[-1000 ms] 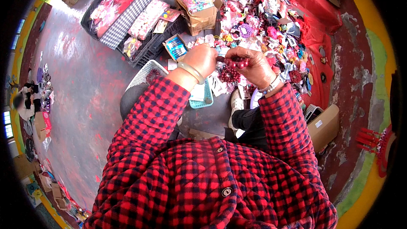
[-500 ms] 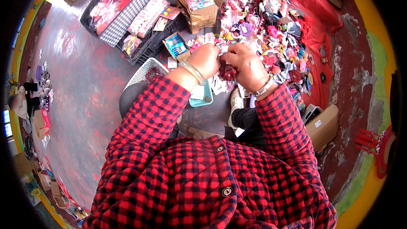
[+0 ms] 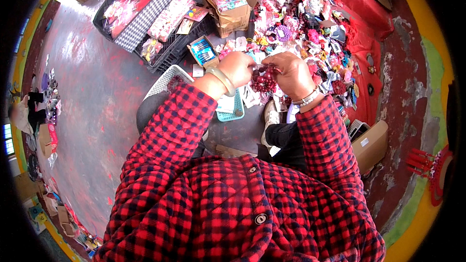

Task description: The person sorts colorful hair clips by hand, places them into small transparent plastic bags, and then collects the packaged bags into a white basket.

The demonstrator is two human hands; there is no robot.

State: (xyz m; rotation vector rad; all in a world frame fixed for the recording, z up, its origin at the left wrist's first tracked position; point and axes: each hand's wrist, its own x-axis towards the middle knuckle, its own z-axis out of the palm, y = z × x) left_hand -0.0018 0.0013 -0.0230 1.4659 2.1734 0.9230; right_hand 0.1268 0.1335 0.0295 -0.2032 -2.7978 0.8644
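Between my two hands hangs a bunch of dark red beads [image 3: 263, 80], round and glossy. My right hand [image 3: 294, 75] is closed, its fingers bent down and pinching the bunch from the right and above. Also closed, my left hand [image 3: 236, 70] pinches at the upper left edge of the beads; the exact grip of its fingertips is hidden. Under my hands stands a light blue-green plastic basket [image 3: 234, 112] with pale cards in it. A white perforated basket [image 3: 162, 81] holding more dark red pieces is left of my left forearm.
A large pile of hair accessories [image 3: 310, 43] spreads ahead and right over red cloth [image 3: 366, 60]. Beyond my left hand are a small carton of blue packets [image 3: 204, 52], a carton of bagged goods [image 3: 234, 19] and a black crate [image 3: 172, 51]. A brown carton [image 3: 371, 145] stands right.
My right hand has shifted slightly right, away from my left hand, widening the gap. More of the dark red beads now shows between them. My left hand has barely moved.
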